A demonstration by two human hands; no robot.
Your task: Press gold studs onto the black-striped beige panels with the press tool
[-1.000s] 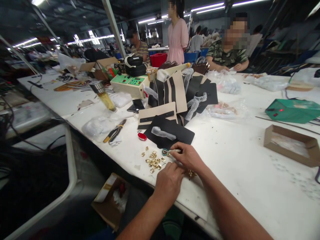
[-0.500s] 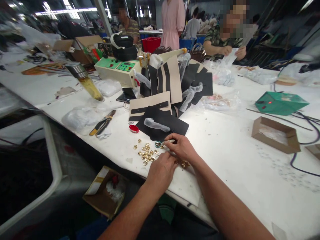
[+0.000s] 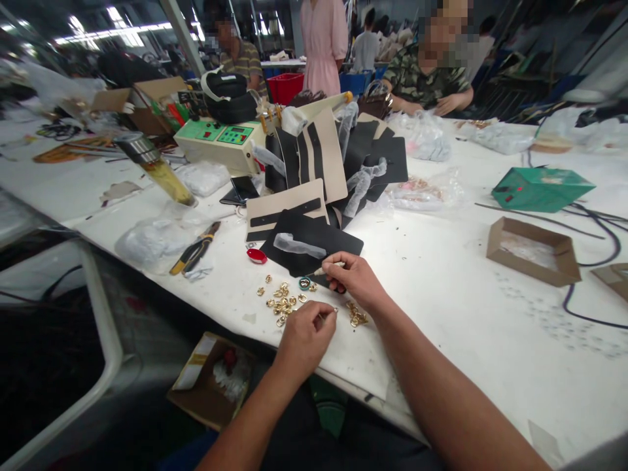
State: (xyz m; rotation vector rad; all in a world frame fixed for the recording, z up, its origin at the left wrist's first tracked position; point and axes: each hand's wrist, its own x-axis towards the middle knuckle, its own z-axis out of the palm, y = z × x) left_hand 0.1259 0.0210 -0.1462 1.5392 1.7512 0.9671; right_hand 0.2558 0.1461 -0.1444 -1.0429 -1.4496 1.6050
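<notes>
My left hand is closed in a pinch at the table's front, with a small shiny metal fitting at its fingertips. Closed around a thin, pale pen-like tool is my right hand; the tool's tip points left. Just left of that tip sits a small round teal container with something dark inside. Loose gold metal fittings lie left of my left hand, and a second small heap of gold fittings lies below my right hand.
Black panels are piled behind my hands. To the left lie a red oval piece, pliers and a bottle. A cardboard tray and green box stand at right. A co-worker sits opposite.
My hands have come apart: the left has drawn back left with the small fitting, uncovering the right-hand heap. The right hand's tool now shows more plainly. The co-worker's hands have lowered.
</notes>
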